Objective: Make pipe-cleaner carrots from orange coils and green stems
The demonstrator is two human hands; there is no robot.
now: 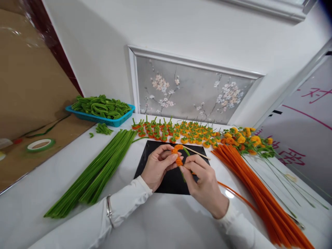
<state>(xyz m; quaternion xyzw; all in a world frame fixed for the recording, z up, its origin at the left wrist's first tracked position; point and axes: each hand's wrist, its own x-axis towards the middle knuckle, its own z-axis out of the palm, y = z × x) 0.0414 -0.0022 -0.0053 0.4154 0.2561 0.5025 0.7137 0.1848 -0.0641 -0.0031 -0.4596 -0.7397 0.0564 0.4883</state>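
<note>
A coiled orange fuzzy stem (178, 149) is held up over a black mat (171, 185). My left hand (159, 165) pinches the coil between thumb and fingers. The fingers of my right hand (203, 180) are closed at the coil's lower end, with the thumb and index fingertip together. Behind the hands, a green fuzzy stem (186, 151) lies on the mat beside a thin wooden stick (195, 151). Part of the mat and whatever lies under my right hand are hidden.
Green stems (103, 173) lie at left, orange stems (256, 186) at right. Behind stand rows of small orange pieces with green tops (157, 133), a blue tray (114, 121) of green loops and yellow-orange flowers (241, 139). A tape roll (40, 145) sits far left.
</note>
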